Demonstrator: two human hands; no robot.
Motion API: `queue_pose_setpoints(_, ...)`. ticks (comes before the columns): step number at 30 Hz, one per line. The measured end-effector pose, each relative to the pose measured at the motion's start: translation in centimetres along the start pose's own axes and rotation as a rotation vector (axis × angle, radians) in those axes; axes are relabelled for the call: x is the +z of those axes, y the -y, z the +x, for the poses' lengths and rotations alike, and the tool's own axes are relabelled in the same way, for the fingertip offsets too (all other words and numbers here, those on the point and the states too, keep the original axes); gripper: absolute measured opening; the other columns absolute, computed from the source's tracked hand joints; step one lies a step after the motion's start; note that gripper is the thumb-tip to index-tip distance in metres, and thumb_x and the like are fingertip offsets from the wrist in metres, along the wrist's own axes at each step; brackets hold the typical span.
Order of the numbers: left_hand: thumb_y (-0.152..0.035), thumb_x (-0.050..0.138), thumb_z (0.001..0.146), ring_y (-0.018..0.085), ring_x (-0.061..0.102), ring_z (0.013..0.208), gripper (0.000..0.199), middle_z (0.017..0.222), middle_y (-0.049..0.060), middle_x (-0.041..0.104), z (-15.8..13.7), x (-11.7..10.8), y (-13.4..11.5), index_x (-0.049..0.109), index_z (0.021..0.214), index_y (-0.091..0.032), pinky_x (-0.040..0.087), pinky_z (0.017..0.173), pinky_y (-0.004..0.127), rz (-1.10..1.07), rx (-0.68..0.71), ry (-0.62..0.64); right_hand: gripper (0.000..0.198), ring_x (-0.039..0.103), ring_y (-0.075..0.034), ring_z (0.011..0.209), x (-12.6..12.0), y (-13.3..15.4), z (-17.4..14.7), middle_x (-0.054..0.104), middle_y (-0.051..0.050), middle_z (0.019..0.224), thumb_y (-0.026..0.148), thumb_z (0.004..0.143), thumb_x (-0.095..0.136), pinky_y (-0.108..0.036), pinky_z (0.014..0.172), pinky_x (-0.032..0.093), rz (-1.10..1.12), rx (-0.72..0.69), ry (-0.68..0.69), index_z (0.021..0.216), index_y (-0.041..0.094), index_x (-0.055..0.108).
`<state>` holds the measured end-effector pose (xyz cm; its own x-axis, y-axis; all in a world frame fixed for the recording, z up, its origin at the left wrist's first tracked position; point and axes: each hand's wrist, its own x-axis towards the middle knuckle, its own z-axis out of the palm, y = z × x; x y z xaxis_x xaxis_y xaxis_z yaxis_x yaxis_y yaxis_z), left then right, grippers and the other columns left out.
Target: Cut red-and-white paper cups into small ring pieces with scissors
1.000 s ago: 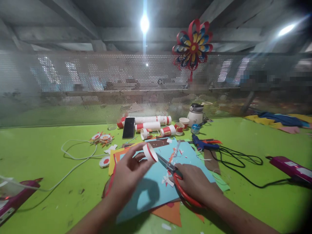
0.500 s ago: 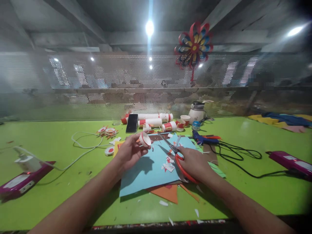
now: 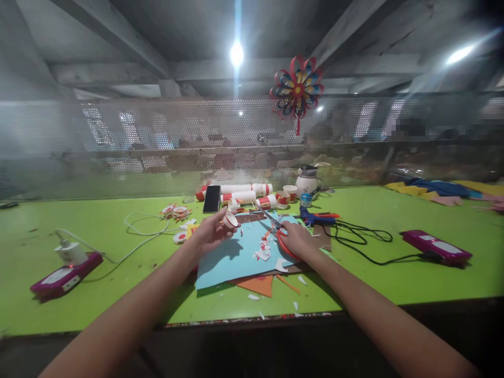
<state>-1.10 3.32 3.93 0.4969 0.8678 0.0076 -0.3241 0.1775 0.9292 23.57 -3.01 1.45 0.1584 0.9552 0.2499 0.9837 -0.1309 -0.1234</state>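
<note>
Between the fingers of my left hand is a cut-down paper cup, white with a red line, its opening tilted toward me. My right hand grips red-handled scissors by the loops. The blades point up and left, apart from the cup. Below both hands lies a light blue sheet of paper with red and white paper scraps on it. Orange paper sticks out under its near edge.
Behind the sheet are a phone, stacked paper cups, a kettle and a small blue jar. A blue glue gun trails a black cord to a purple power strip. Another power strip is at left.
The whole view has shifted, with the table's front edge now showing more. Both hands keep hold of the cup and the scissors, with little change between them.
</note>
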Motion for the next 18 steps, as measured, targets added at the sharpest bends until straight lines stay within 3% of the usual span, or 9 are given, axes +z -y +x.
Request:
queue_pose_setpoints(5, -0.040, 0.063, 0.082, 0.015, 0.061, 0.062, 0.029, 0.073, 0.008, 0.064, 0.2, 0.0, 1.5, 0.061, 0.089, -0.012, 0.045, 0.049, 0.021, 0.185, 0.043, -0.032, 0.032, 0.063, -0.020, 0.096, 0.6, 0.0, 0.0, 0.061, -0.008, 0.116, 0.034, 0.092, 0.056, -0.041, 0.080, 0.053, 0.027, -0.011, -0.048, 0.120, 0.017, 0.056)
queue_pose_setpoints(10, -0.040, 0.073, 0.071, 0.013, 0.057, 0.061, 0.041, 0.078, 0.005, 0.062, 0.1, -0.2, 2.4, 0.060, 0.102, -0.016, 0.041, 0.051, 0.022, 0.522, 0.164, -0.098, 0.032, 0.062, -0.021, 0.098, 1.0, -0.9, 0.4, 0.060, -0.008, 0.118, 0.033, 0.092, 0.056, -0.042, 0.082, 0.053, 0.007, -0.040, -0.020, 0.120, 0.017, 0.055)
queue_pose_setpoints(14, -0.040, 0.082, 0.053, 0.022, 0.058, 0.084, 0.052, 0.091, 0.004, 0.061, -0.4, -0.2, 3.1, 0.061, 0.097, -0.020, 0.045, 0.071, 0.029, 0.856, 0.255, -0.114, 0.031, 0.062, -0.021, 0.099, 1.2, -2.0, 1.3, 0.060, -0.008, 0.119, 0.031, 0.092, 0.057, -0.042, 0.082, 0.053, -0.036, -0.048, 0.045, 0.120, 0.017, 0.056)
queue_pose_setpoints(18, -0.050, 0.080, 0.050, 0.031, 0.054, 0.100, 0.055, 0.099, 0.006, 0.063, -1.2, 0.3, 3.7, 0.063, 0.094, -0.022, 0.040, 0.089, 0.040, 1.168, 0.278, 0.013, 0.029, 0.062, -0.021, 0.099, 0.7, -2.8, 2.3, 0.059, -0.008, 0.120, 0.031, 0.092, 0.056, -0.041, 0.083, 0.052, -0.070, -0.098, 0.127, 0.119, 0.018, 0.057)
